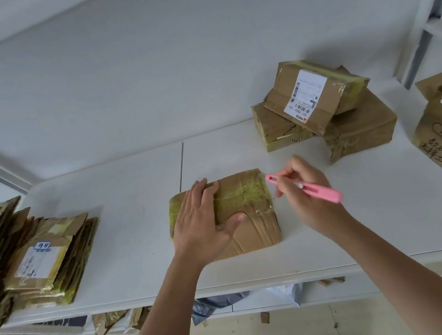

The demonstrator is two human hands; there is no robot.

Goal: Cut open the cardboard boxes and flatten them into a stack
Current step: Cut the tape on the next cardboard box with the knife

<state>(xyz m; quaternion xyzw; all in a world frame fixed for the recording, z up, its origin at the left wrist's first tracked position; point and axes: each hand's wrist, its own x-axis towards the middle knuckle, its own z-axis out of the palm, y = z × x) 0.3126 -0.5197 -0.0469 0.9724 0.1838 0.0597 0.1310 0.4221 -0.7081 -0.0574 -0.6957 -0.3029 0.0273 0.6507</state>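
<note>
Left hand (202, 223) flat on taped box (247, 209) mid-tabletop; right hand (305, 191) grips pink cutter (305, 187); flattened stack (33, 257) at left edge, sealed boxes (318, 110) toward back right.

Single head-worn view; looks steeply down, close over the table (131, 270).

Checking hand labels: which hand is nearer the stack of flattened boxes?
Left. The left hand rests flat on the taped box at centre, on the side facing the flattened stack. The right hand, holding the pink cutter, is beyond the box's far side.
</note>
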